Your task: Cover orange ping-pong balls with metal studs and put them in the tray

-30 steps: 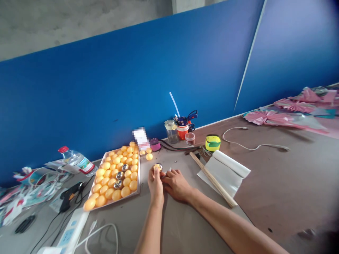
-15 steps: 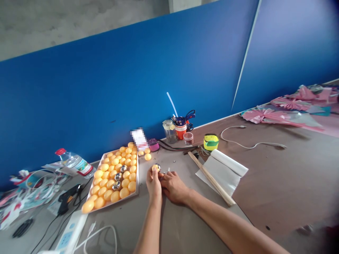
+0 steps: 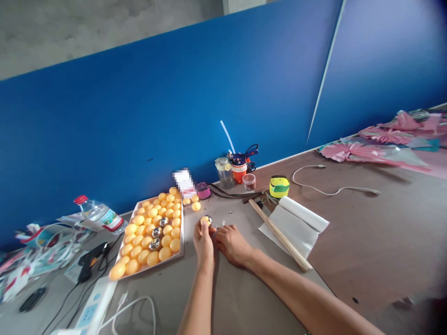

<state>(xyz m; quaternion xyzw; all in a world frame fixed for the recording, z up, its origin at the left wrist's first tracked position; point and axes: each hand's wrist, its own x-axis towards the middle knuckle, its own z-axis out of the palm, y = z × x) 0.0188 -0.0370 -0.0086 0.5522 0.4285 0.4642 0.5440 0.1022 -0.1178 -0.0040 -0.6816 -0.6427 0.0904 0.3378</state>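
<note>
My left hand (image 3: pixel 204 246) is closed around a small ball (image 3: pixel 208 220), part orange and part shiny silver, its thumb lying over the near side. Close beside it, my right hand (image 3: pixel 233 244) rests low over the table with its fingers curled together; whatever they may hold is hidden. Some tiny bits lie by the right fingertips, among them a small pale piece (image 3: pixel 224 223). To the left of both hands stands a shallow white box (image 3: pixel 182 246) filled with orange balls (image 3: pixel 143 256), with several silver balls (image 3: pixel 157 232) among them.
A glue gun (image 3: pixel 90 263), a power strip (image 3: pixel 91 307) and a water bottle (image 3: pixel 101 215) are at left. Behind the hands stand a glass jar (image 3: pixel 224 173) and an orange cup (image 3: pixel 239 174). Wooden sticks (image 3: pixel 279 235) lie across a silvery sheet (image 3: pixel 296 225) at right, near a yellow-green roll (image 3: pixel 279 186).
The view has shifted very slightly. Both hands stay nearly in place, the left still around the ball, the right fingers still curled beside it.
</note>
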